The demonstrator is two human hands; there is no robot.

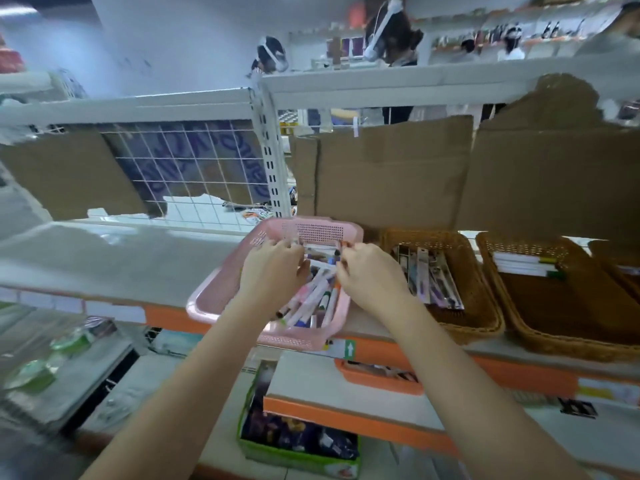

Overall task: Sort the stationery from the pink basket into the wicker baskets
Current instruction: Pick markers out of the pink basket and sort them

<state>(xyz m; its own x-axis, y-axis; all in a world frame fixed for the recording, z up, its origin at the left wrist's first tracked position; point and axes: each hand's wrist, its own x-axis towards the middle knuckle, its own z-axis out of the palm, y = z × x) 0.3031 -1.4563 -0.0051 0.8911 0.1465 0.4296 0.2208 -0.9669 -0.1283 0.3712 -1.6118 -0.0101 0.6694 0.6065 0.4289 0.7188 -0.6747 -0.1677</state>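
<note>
The pink basket (221, 292) sits on the shelf, filled with several markers and pens (313, 297). Both of my hands reach into its far half. My left hand (273, 268) has its fingers curled down among the pens at the basket's back. My right hand (367, 271) pinches a dark-tipped pen near the back rim. To the right stand two wicker baskets: the nearer wicker basket (481, 306) holds flat packaged items (429, 275), and the farther wicker basket (571, 320) holds white markers (526, 266) at its back.
Cardboard sheets (391, 174) and a wire grid (194, 174) back the shelf. The shelf's orange front edge (519, 372) runs below. A lower shelf carries an orange tray (377, 377) and a green box (298, 441). Other people stand beyond the shelving.
</note>
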